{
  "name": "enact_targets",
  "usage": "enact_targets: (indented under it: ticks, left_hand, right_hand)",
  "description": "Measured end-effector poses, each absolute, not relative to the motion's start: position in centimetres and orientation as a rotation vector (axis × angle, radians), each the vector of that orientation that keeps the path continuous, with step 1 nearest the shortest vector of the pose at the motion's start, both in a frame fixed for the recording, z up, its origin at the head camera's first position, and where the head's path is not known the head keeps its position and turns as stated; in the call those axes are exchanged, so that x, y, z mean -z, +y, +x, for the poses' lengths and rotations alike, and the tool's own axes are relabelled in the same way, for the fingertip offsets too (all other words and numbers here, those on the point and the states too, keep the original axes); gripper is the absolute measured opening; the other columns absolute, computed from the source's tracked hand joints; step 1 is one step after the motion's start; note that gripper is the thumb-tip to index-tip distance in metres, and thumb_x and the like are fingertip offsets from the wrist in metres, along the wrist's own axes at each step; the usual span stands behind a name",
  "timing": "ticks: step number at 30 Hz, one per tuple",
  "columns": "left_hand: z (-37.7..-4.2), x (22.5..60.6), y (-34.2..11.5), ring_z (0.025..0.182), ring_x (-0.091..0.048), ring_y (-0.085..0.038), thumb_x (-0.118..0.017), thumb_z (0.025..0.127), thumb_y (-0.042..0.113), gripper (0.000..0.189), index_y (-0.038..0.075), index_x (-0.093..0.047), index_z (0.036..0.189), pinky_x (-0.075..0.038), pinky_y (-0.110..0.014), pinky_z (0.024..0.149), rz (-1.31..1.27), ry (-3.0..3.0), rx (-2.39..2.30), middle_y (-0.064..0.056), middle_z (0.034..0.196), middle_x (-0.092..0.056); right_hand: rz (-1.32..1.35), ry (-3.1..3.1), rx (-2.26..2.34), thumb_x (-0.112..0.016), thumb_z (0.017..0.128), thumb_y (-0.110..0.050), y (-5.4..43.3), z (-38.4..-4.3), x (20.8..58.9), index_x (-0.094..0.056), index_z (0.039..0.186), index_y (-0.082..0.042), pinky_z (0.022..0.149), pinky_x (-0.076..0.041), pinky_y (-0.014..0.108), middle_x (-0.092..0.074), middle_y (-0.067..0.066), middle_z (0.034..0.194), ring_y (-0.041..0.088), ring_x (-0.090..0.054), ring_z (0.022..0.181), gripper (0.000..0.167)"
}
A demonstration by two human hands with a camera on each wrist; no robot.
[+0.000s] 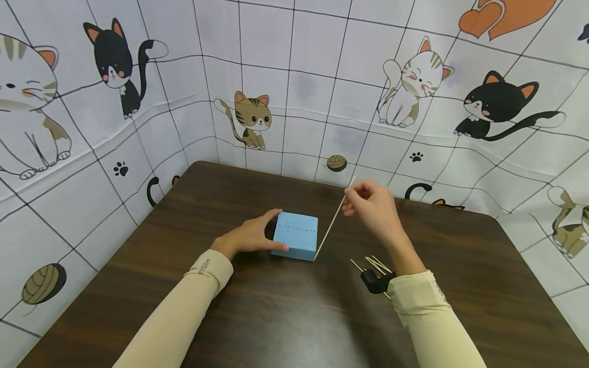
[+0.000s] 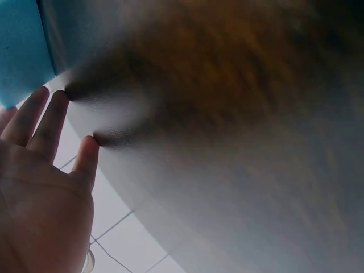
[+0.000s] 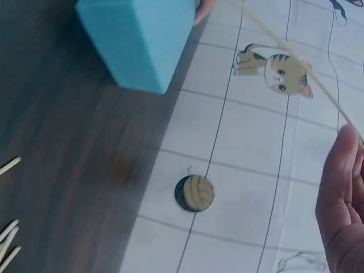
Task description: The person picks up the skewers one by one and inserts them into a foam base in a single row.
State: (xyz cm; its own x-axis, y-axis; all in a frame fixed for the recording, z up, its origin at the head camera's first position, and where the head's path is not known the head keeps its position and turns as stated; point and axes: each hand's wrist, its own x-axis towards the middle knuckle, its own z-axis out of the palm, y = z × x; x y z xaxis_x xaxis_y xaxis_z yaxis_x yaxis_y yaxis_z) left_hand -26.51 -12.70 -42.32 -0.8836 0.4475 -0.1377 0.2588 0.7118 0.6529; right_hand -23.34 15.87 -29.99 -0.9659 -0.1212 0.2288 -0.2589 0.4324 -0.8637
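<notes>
A light-blue block (image 1: 296,232) sits on the dark wooden table, with a row of small dark marks across its top. My left hand (image 1: 248,234) grips its left side, thumb along the front and a finger at the back corner. In the left wrist view, the other fingers of the left hand (image 2: 48,170) spread close to the block (image 2: 23,51). Between thumb and fingertips my right hand (image 1: 372,204) pinches a thin wooden stick (image 1: 335,217) near its upper end. The stick slants down, its lower tip at the block's front right corner in the head view.
Several more thin sticks (image 1: 377,262) lie on the table (image 1: 257,317) beneath the right forearm, partly hidden by the black wrist camera (image 1: 374,281). A white cloth wall (image 1: 303,61) with cat drawings stands behind the table's far edge and at its sides.
</notes>
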Motion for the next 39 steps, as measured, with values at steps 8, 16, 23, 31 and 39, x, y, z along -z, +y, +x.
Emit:
enact_targets:
  ticks: [8,16,23,31,39]
  left_hand:
    - [-26.3,42.2,-12.6,0.142,-0.035,-0.043,-0.075,0.075,0.066,0.111,0.026,-0.014,0.16,-0.032,-0.066,0.108,0.531,2.638,-0.938,-0.012,0.163,-0.025]
    - [-25.9,42.5,-12.3,0.14,-0.039,-0.041,-0.075,0.074,0.066,0.111,0.026,-0.016,0.16,-0.035,-0.065,0.106,0.502,2.631,-0.94,-0.013,0.16,-0.032]
    - [-25.8,42.0,-12.4,0.139,-0.041,-0.039,-0.075,0.074,0.064,0.109,0.027,-0.018,0.159,-0.036,-0.064,0.106,0.494,2.635,-0.954,-0.012,0.157,-0.036]
    - [-26.0,42.1,-12.8,0.14,-0.039,-0.039,-0.075,0.074,0.066,0.111,0.027,-0.017,0.159,-0.035,-0.062,0.108,0.491,2.647,-0.936,-0.01,0.16,-0.032]
    - [-25.7,41.8,-12.7,0.142,-0.037,-0.038,-0.075,0.075,0.065,0.11,0.025,-0.017,0.159,-0.034,-0.062,0.109,0.507,2.639,-0.937,-0.009,0.161,-0.031]
  right_hand:
    - [0.434,-2.416,-1.456,-0.055,0.098,-0.009,12.5,-24.8,29.1,-0.065,0.096,0.004,0.064,-0.058,0.025,-0.068,0.018,0.083,0.019,-0.07,0.067,0.016]
    - [0.519,-2.384,-1.318,-0.052,0.099,-0.008,9.8,-25.7,29.1,-0.065,0.098,0.002,0.063,-0.058,0.028,-0.07,0.014,0.083,0.025,-0.072,0.07,0.016]
    - [0.573,-2.413,-1.232,-0.05,0.101,-0.01,8.3,-26.5,29.1,-0.063,0.101,0.001,0.068,-0.059,0.033,-0.07,0.013,0.084,0.028,-0.072,0.074,0.018]
    - [0.676,-2.427,-1.173,-0.054,0.101,-0.01,7.1,-26.6,29.2,-0.064,0.1,0.0,0.068,-0.057,0.035,-0.07,0.01,0.08,0.023,-0.07,0.073,0.014]
    - [0.751,-2.463,-1.1,-0.054,0.101,-0.009,6.6,-26.5,29.5,-0.064,0.096,-0.003,0.062,-0.051,0.031,-0.069,0.008,0.076,0.016,-0.063,0.067,0.012]
